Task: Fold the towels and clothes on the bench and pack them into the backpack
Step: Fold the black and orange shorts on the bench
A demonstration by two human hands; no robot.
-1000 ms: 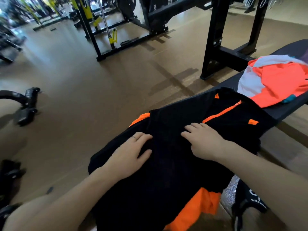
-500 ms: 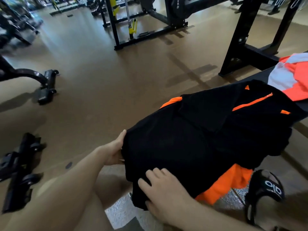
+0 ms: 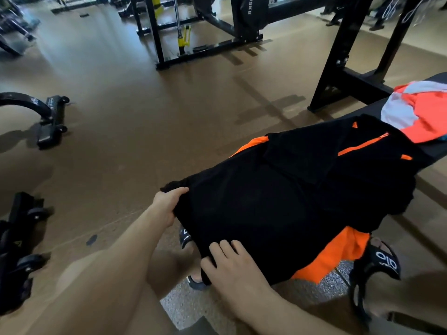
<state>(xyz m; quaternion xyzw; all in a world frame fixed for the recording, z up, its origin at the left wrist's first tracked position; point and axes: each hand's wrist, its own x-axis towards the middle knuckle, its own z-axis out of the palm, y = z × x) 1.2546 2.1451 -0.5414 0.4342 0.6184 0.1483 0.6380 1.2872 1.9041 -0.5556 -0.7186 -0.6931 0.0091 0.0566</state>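
A black garment with orange trim (image 3: pixel 278 197) lies spread over the near end of the black bench (image 3: pixel 435 151). My left hand (image 3: pixel 167 206) grips its near left corner, thumb on top of the cloth. My right hand (image 3: pixel 232 267) holds its near right edge, fingers on top and thumb hidden under the fabric. An orange part of the garment (image 3: pixel 331 257) hangs below the bench on the right. Farther along the bench lies an orange and white garment (image 3: pixel 420 114). No backpack is in view.
A black rack frame (image 3: pixel 338 73) stands on the brown floor just beyond the bench. More gym machines (image 3: pixel 193 27) stand at the back. Black equipment bases (image 3: pixel 50 119) lie on the left floor. My sandalled feet (image 3: pixel 384 259) are under the bench.
Both hands left the middle of the black garment and moved to its near edge, where they took hold of the corners. The near edge now sits slightly lifted and pulled taut.
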